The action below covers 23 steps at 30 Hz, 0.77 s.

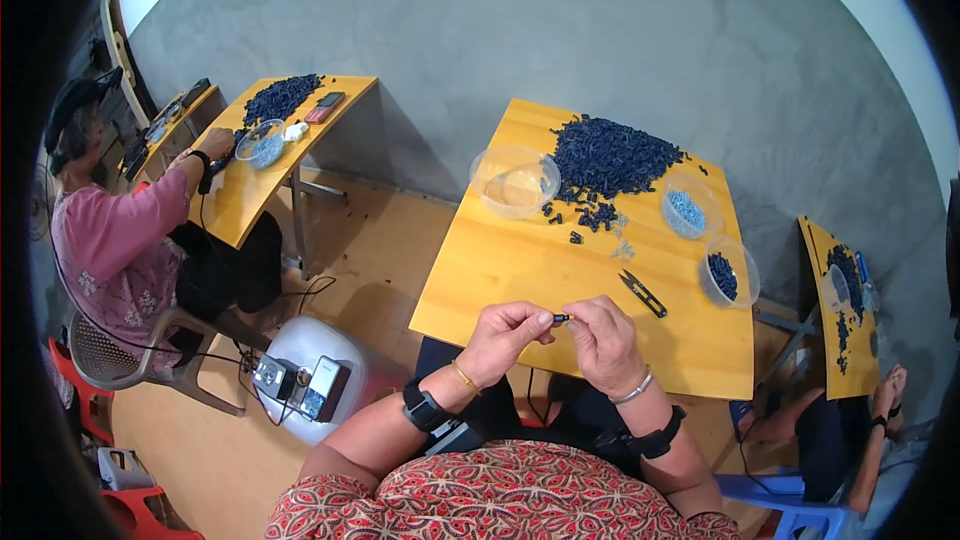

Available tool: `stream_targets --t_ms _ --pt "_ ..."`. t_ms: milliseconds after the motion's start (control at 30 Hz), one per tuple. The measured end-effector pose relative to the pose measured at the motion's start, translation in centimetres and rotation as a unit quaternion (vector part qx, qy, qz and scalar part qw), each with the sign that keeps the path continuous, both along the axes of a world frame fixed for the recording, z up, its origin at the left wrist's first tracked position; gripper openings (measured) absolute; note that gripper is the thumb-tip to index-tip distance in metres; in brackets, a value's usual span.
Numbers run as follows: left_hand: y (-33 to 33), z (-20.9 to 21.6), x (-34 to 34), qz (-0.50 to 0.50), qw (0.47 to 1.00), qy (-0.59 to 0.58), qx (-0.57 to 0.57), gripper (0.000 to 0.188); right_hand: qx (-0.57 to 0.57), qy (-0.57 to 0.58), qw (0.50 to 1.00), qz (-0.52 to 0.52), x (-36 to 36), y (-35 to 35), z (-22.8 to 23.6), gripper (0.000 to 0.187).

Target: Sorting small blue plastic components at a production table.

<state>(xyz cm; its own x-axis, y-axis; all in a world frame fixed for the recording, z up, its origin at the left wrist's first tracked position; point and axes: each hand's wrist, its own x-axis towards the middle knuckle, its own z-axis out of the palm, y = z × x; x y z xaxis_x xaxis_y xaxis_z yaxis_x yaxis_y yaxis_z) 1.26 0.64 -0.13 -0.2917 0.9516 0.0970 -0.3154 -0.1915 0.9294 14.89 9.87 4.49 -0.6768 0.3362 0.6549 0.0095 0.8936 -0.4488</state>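
My left hand (508,336) pinches a small dark cylindrical piece (560,319) between thumb and fingers, above the near edge of the yellow table (470,285). Close on its right, my right hand (606,342) is closed, its fingertips at the other end of that piece. Whether they hold a separate tiny part is hidden. Black thread snips (643,294) lie beyond my right hand. Farther back is a big heap of dark small pieces (615,155), with several loose dark pieces and a scatter of small light-blue parts (622,240) in front of it.
A clear plastic bowl (476,178) stands left of the heap. To the right are a bowl with light-blue parts (686,212) and another with dark pieces (721,276). People sit at tables on both sides. A white box (365,345) with devices stands lower left.
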Motion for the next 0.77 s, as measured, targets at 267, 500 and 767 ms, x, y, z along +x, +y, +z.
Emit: stream_targets --t_ms 267,500,767 --pt "0.1 0.0 -0.2 -0.008 1.0 0.011 0.004 0.023 -0.016 -0.003 1.0 0.011 -0.1 0.1 -0.3 0.018" --pt "0.1 0.2 -0.6 -0.053 0.995 -0.078 -0.018 0.024 -0.005 -0.014 1.0 0.011 0.1 0.8 -0.3 0.018" --pt "0.1 -0.7 -0.9 -0.145 0.971 -0.178 -0.059 0.02 -0.025 -0.027 0.998 0.043 0.0 0.6 -0.6 0.022"
